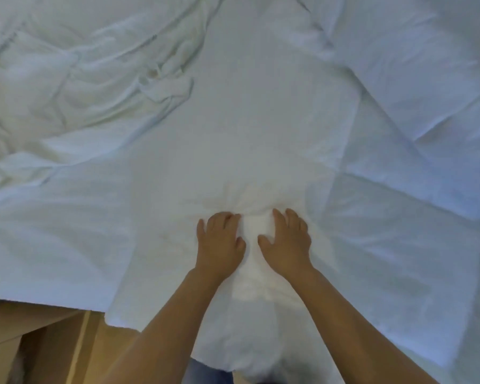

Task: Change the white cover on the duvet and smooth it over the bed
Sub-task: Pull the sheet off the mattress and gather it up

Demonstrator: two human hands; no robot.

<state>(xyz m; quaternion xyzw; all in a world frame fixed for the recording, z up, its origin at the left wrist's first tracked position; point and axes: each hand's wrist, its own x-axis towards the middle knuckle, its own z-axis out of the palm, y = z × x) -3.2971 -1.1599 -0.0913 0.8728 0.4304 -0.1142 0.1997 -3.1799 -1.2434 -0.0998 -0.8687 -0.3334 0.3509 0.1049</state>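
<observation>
A white cover lies flat across the middle of the bed and hangs over the near edge. My left hand and my right hand sit side by side on it near that edge. Both have their fingers curled into the cloth, and a small ridge of cover is bunched between them, with wrinkles fanning out from it. The quilted white duvet, stitched in squares, lies under and to the right of the cover.
A crumpled heap of white fabric fills the far left of the bed. Wooden flooring or furniture shows at the bottom left below the bed's edge. Blue trousers show at the bottom.
</observation>
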